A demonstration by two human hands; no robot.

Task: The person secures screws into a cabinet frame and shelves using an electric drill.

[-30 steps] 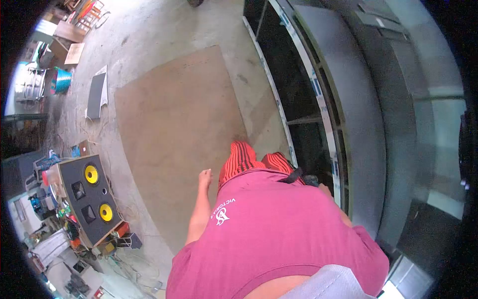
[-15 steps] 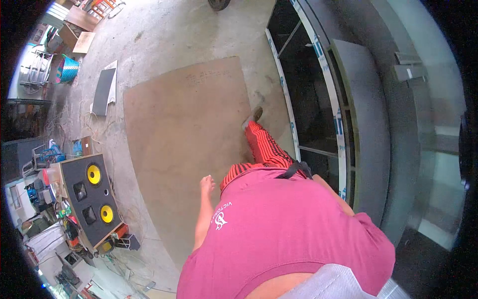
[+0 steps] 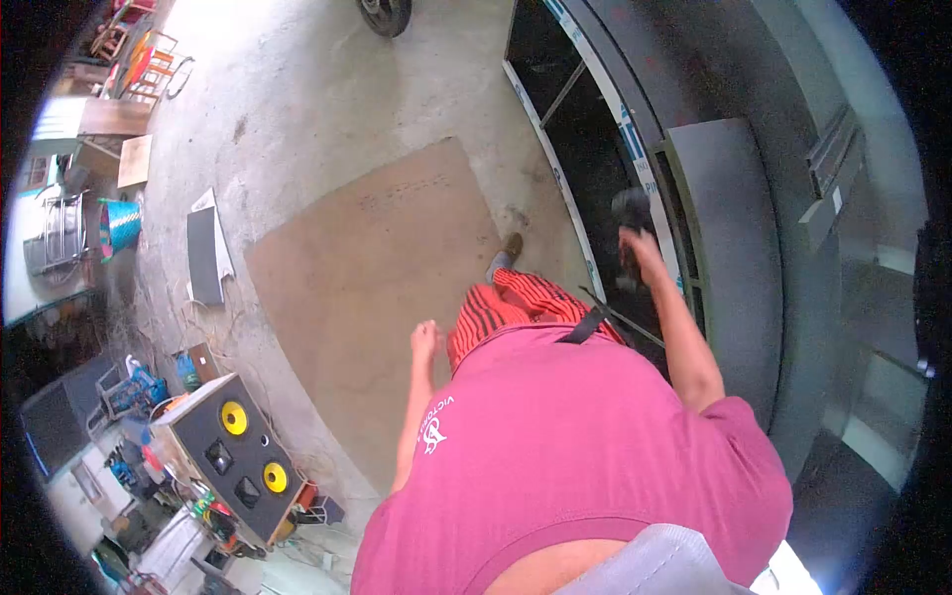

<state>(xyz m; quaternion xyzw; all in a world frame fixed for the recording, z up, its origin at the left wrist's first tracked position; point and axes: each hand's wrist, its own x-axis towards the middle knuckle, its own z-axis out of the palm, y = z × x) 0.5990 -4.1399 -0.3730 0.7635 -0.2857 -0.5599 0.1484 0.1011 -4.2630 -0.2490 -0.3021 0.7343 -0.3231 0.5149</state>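
Observation:
My right hand [image 3: 643, 253] is closed round the grip of a dark cordless drill [image 3: 631, 208], held up in front of the dark framed cabinet. The drill is somewhat blurred, and its finer parts do not show. Beside it runs the cabinet frame [image 3: 650, 183], edged with white and blue printed film. My left hand [image 3: 426, 337] hangs loosely closed above the large brown board [image 3: 377, 258], with nothing visible in it. A black strap [image 3: 585, 325] shows at my waist.
At left stands a speaker box [image 3: 238, 456] with yellow cones. A grey panel [image 3: 205, 255], a teal basket [image 3: 121, 226] and loose cables lie beyond the board. A wheel [image 3: 385, 15] is at the top; a dark panel [image 3: 729, 248] stands at right.
My right hand has come forward from beside my hip and now shows with the cordless drill in it. My left hand stays closed near the same spot. The view has turned and shifted.

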